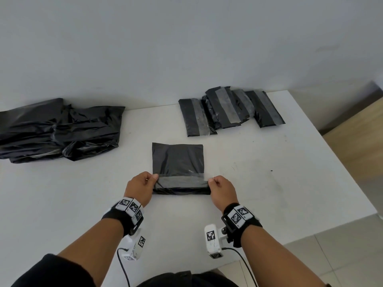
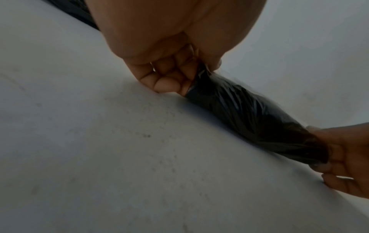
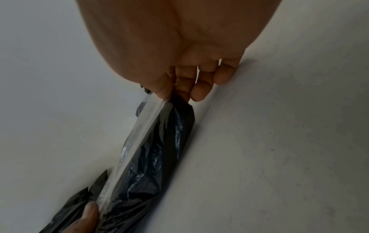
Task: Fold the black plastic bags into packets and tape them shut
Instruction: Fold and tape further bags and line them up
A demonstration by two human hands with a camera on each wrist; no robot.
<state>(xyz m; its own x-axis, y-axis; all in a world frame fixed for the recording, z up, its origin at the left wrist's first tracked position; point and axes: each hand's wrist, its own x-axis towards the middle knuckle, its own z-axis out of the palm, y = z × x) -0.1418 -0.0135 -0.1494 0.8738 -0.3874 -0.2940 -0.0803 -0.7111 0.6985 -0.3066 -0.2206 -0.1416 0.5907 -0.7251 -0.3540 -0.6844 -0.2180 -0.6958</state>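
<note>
A black plastic bag (image 1: 177,160) lies flat in the middle of the white table (image 1: 83,193), its near edge rolled over into a fold (image 1: 182,190). A strip of clear tape (image 1: 182,180) runs along that fold. My left hand (image 1: 143,184) pinches the fold's left end, and my right hand (image 1: 220,187) pinches its right end. In the left wrist view the curled fingers (image 2: 169,78) grip the rolled bag (image 2: 249,116). The right wrist view shows fingers (image 3: 179,85) holding the bag (image 3: 159,157) with the shiny tape (image 3: 139,138) along it.
A heap of loose black bags (image 1: 58,129) sits at the back left. Several taped packets (image 1: 230,109) lie at the back right. The table's right edge (image 1: 331,162) drops to a tiled floor, and a grey wall (image 1: 186,48) stands behind.
</note>
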